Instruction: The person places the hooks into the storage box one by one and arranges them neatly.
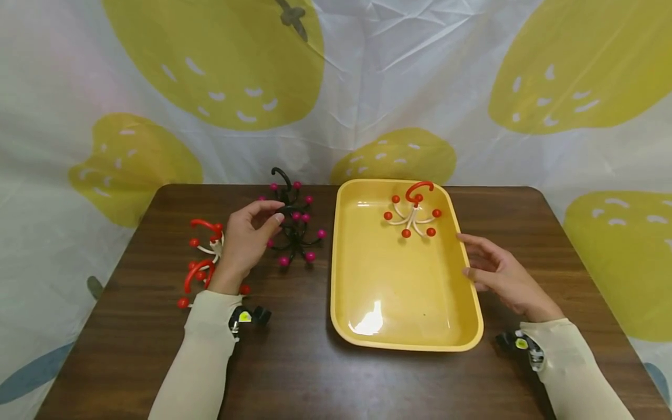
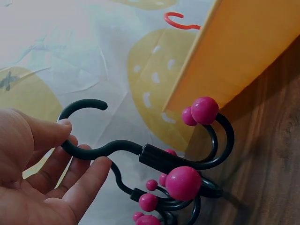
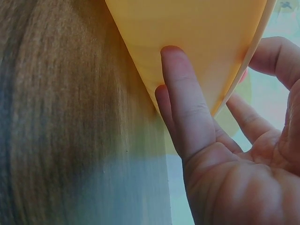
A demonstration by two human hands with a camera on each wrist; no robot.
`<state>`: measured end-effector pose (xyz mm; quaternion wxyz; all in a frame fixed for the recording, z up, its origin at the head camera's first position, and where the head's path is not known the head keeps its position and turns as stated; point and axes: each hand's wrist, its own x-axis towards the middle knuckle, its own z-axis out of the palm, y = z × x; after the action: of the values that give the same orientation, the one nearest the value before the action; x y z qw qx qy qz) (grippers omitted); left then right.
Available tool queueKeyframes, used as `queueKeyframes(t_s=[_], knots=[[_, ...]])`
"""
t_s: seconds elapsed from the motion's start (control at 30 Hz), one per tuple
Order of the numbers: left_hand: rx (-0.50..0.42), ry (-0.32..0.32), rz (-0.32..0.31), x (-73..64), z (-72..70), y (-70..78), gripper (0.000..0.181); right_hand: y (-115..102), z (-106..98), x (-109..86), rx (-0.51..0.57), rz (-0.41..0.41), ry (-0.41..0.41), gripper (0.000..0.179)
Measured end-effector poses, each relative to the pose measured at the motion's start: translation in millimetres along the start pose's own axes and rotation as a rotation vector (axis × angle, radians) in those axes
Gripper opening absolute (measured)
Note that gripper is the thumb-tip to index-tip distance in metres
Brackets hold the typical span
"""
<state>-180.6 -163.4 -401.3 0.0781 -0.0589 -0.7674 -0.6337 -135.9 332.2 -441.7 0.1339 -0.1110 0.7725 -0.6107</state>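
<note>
My left hand [image 1: 249, 239] pinches the hook of a black multi-arm hanger [image 2: 164, 158] between thumb and fingers. Pink balls tip its curved arms. Close behind it is a second black hanger [image 1: 282, 178] with the same pink balls, partly hidden. At the other side, my right hand [image 1: 501, 277] touches the right rim of a yellow tray [image 1: 404, 348]. In the right wrist view, fairly straight fingers [image 3: 187, 103] lie along the tray's outer wall. A white hanger [image 1: 412, 219] with a red hook and red balls sits at the tray's far end.
Left of my left forearm lie two more white hangers with red hooks [image 1: 196, 274] and red balls, partly covered by the hand and sleeve. A brown wooden table [image 1: 294, 373] carries everything. Behind its far edge hangs a white curtain [image 1: 362, 76] with yellow fruit prints.
</note>
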Motion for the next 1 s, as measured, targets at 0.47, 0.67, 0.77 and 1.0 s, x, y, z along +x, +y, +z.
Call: queueKeyframes(t_s=[0.47, 0.67, 0.77, 1.0], knots=[[-0.003, 0.021, 0.111, 1.0, 1.2, 32.8, 0.023, 2, -2, -5.4, -0.003, -0.005, -0.008, 0.068], [0.012, 0.006, 0.149, 10.3, 3.4, 47.7, 0.023, 1, -1, -6.1, 0.006, -0.004, -0.008, 0.068], [-0.012, -0.005, 0.156, 15.5, 5.4, 54.6, 0.022, 1, 0, -6.3, 0.015, -0.003, -0.009, 0.067], [-0.045, -0.029, 0.148, 24.4, 13.4, 64.6, 0.024, 0, 3, -7.8, 0.036, -0.007, -0.016, 0.067]])
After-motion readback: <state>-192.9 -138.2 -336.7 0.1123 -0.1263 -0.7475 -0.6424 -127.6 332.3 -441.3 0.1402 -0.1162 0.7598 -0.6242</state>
